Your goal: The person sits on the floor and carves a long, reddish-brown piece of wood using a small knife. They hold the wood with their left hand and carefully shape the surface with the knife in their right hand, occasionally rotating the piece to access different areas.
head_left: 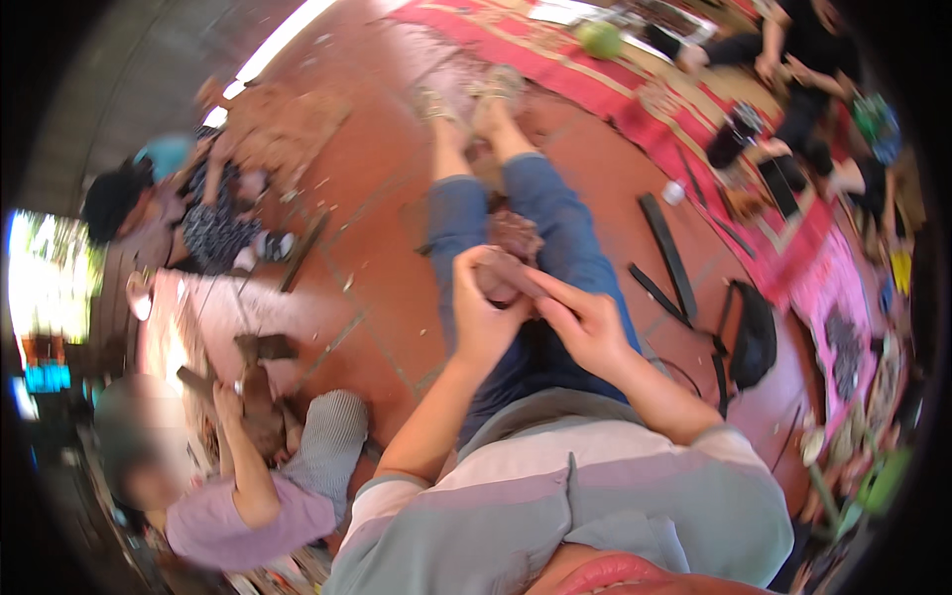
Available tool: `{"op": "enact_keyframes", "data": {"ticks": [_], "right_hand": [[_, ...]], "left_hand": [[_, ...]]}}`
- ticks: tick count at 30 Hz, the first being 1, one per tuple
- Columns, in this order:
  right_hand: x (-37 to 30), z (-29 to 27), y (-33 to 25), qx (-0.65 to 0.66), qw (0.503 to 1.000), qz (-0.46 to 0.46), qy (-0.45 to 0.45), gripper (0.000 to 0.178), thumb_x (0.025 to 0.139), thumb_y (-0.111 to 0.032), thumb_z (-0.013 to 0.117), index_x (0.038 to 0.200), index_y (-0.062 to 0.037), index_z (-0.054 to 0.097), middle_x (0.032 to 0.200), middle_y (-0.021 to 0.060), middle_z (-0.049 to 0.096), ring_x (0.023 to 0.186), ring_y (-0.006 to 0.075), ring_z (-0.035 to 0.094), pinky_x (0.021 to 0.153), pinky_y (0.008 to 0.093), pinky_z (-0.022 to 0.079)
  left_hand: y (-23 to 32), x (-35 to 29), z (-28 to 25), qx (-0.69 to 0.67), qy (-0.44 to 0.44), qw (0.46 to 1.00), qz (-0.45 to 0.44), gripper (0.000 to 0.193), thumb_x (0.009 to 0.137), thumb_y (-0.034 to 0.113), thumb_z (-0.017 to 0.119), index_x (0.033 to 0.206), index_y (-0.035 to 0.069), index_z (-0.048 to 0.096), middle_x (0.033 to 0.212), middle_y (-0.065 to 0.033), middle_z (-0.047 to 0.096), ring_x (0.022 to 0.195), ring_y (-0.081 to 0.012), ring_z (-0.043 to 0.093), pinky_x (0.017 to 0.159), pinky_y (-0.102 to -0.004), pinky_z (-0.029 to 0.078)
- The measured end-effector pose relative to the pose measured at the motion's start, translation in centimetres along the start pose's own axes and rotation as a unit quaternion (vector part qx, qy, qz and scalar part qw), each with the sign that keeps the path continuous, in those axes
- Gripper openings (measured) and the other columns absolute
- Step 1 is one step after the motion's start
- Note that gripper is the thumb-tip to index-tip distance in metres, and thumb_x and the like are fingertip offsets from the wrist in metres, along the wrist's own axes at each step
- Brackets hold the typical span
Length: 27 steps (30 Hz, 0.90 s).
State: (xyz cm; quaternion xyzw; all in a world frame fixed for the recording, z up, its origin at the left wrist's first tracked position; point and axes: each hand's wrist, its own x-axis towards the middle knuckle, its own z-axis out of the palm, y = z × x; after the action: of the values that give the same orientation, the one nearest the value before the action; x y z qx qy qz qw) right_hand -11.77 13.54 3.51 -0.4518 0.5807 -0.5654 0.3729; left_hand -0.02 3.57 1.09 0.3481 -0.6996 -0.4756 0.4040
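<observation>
I sit on a red tiled floor (pixel 377 198) with my legs in blue jeans stretched out. My left hand (pixel 483 307) cups a reddish-brown lump of clay (pixel 504 275) above my lap. My right hand (pixel 585 322) presses its fingers against the same lump from the right. A second brownish lump (pixel 516 233) lies on my thighs just beyond the hands. The picture is blurred.
A person in a lilac top (pixel 238 496) works brown clay on the floor at lower left. Another person sits further back at left (pixel 198 218). A black bag (pixel 754 337) and dark strips (pixel 666 248) lie to my right. A red patterned mat (pixel 615 89) holds seated people and a green ball (pixel 599 40).
</observation>
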Motion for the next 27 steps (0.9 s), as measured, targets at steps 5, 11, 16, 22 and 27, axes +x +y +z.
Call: {"op": "enact_keyframes", "data": {"ticks": [5, 11, 16, 22, 27], "right_hand": [[0.3, 0.7, 0.0, 0.091, 0.995, -0.039, 0.034, 0.033, 0.093, -0.009, 0.052, 0.125, -0.0016, 0.053, 0.112, 0.0133, 0.063, 0.101, 0.0114, 0.058, 0.085, 0.0258, 0.046], [0.9, -0.4, 0.2, 0.133, 0.990, 0.043, 0.032, 0.035, 0.093, -0.010, 0.052, 0.126, 0.0025, 0.051, 0.080, -0.0036, 0.059, 0.071, 0.0023, 0.050, 0.062, 0.0198, 0.044], [-0.1, 0.2, 2.6, 0.147, 0.988, -0.014, 0.048, 0.034, 0.094, -0.010, 0.051, 0.125, 0.0031, 0.052, 0.086, 0.0000, 0.061, 0.077, 0.0048, 0.054, 0.064, 0.0216, 0.047], [1.7, 0.0, 1.5, 0.170, 0.985, 0.030, 0.015, 0.033, 0.093, -0.009, 0.052, 0.125, 0.0007, 0.053, 0.088, 0.0054, 0.065, 0.073, 0.0052, 0.055, 0.065, 0.0234, 0.049], [0.9, -1.0, 1.0, 0.129, 0.992, 0.008, -0.008, 0.033, 0.093, -0.009, 0.052, 0.125, -0.0025, 0.054, 0.090, 0.0040, 0.066, 0.079, 0.0042, 0.055, 0.071, 0.0226, 0.048]], "left_hand": [[0.7, 0.4, 0.1, -0.043, -0.028, 0.998, -0.025, 0.068, 0.064, 0.007, 0.081, 0.117, 0.003, 0.039, 0.109, -0.0108, 0.052, 0.102, -0.0196, 0.054, 0.089, -0.0306, 0.044], [1.0, 0.3, 0.0, 0.058, -0.033, 0.998, 0.007, 0.067, 0.066, 0.010, 0.081, 0.118, 0.003, 0.039, 0.108, -0.0115, 0.055, 0.099, -0.0193, 0.056, 0.087, -0.0310, 0.045], [0.5, -0.2, -0.6, 0.101, -0.052, 0.993, 0.021, 0.064, 0.064, 0.011, 0.081, 0.116, 0.004, 0.045, 0.108, -0.0131, 0.056, 0.100, -0.0238, 0.057, 0.087, -0.0325, 0.045], [0.3, 0.8, -0.6, 0.050, -0.039, 0.998, -0.022, 0.062, 0.065, 0.009, 0.079, 0.116, 0.004, 0.045, 0.108, -0.0118, 0.055, 0.101, -0.0223, 0.057, 0.087, -0.0328, 0.045], [-0.5, 0.9, -1.3, 0.068, -0.060, 0.996, 0.000, 0.059, 0.065, 0.011, 0.079, 0.114, 0.005, 0.045, 0.107, -0.0118, 0.055, 0.101, -0.0231, 0.057, 0.087, -0.0328, 0.045]]}}
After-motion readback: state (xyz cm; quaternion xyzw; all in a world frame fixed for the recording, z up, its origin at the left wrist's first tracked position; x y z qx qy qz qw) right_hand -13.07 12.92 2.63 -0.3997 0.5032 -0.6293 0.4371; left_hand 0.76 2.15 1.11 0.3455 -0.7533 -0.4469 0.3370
